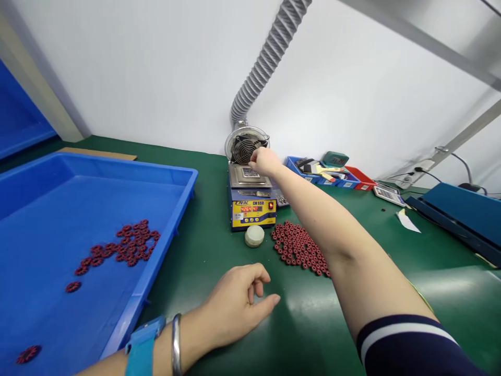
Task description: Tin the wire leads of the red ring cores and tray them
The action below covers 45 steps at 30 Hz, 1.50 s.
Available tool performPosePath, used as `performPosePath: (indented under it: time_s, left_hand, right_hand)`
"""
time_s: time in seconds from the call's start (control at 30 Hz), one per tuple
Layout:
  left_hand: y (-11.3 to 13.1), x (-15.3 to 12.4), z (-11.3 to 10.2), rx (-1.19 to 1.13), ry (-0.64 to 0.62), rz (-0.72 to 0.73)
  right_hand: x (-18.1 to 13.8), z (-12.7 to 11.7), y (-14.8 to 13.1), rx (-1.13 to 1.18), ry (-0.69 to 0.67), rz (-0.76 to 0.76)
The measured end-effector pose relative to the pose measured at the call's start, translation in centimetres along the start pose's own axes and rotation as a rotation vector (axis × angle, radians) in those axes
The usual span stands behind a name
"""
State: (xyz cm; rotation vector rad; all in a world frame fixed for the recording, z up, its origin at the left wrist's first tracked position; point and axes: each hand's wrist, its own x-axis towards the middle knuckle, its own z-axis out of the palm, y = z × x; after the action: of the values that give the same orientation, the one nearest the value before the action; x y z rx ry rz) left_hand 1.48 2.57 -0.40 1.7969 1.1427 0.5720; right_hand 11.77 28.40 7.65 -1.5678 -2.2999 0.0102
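My right hand [264, 161] reaches over the metal top of a solder pot [250, 177], which has a yellow front panel with lit red digits. Its fingers are pinched together; whatever they hold is too small or hidden to make out. My left hand [243, 296] rests low over the green table, thumb apart from the loosely curled fingers, holding nothing. Beyond its fingertips sits a small round whitish tub [254, 236]. A heap of red toothed rings, like motor stators [299, 248], lies beneath my right forearm. More red stators [135, 243] are scattered inside the blue tray [183, 180].
A fan hood [246, 147] on a grey flexible duct [270, 52] stands behind the pot. Small blue and red bins [358, 180] of tools sit at the back right, near a calculator [389, 195], a white paper scrap [407, 221] and a teal machine [457, 214].
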Motion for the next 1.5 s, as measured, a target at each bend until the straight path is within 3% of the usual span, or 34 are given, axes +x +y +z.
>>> performPosePath:
  time_s: [0.57,0.83,0.9,1.1,1.33,1.5]
  left_hand:
    - [-0.7,0.0,0.5,0.094,-0.013,0.043]
    - [-0.7,0.4,0.2,0.052,0.000,0.041]
    - [-0.8,0.4,0.2,0.013,0.002,0.031]
    - [-0.5,0.7,0.0,-0.163,0.069,0.000]
    - [0.2,1.0,-0.6,-0.444,0.265,0.006]
    - [0.6,0.5,-0.5,-0.522,0.289,0.018]
  right_hand:
    - [0.3,1.8,-0.6,-0.099,-0.034,0.014]
    - [-1.0,-1.8,-1.2,0.072,0.031,0.013]
    - [-2.2,-2.9,-1.3,0.208,0.029,0.021]
    - [-8.3,-4.2,-1.0,0.913,-0.102,0.078]
    - [-17.6,-3.4,-1.2,1.300,-0.201,0.137]
    - [-22.2,-2.4,-1.5,1.458,-0.205,0.189]
